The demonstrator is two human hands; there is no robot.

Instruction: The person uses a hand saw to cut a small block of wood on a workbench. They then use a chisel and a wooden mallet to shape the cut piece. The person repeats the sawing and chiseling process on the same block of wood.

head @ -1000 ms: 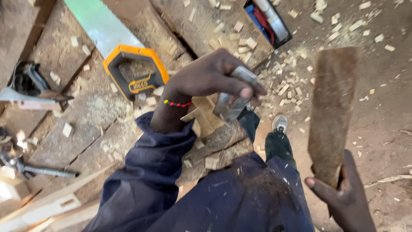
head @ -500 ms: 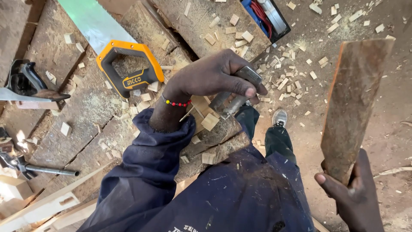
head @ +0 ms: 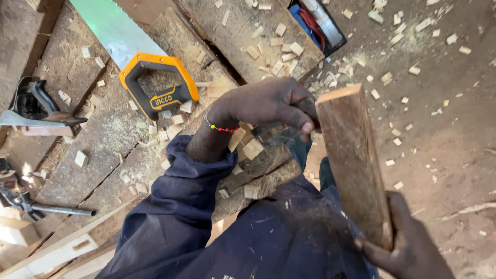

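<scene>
My left hand [head: 263, 103], wearing a beaded bracelet [head: 222, 127] above a dark blue sleeve, is closed around a grey metal tool [head: 274, 133] that is mostly hidden. My right hand [head: 408, 248] at the lower right grips the bottom of a rough brown wood piece [head: 351, 160]. It is held upright and slightly tilted. The piece's pale cut top end is right beside my left hand's fingers and covers part of the tool.
A handsaw with an orange and black handle [head: 155, 82] lies on the worn plank workbench [head: 93, 139], strewn with small offcuts. A hand plane [head: 36, 106] and a metal tool [head: 20, 199] lie at the left. Chips [head: 392, 77] litter the dirt floor; a blue box [head: 315, 20] is at top.
My right hand has swung the wood piece leftward from the right edge until its top meets my left hand. The left hand has barely moved, still holding the tool.
</scene>
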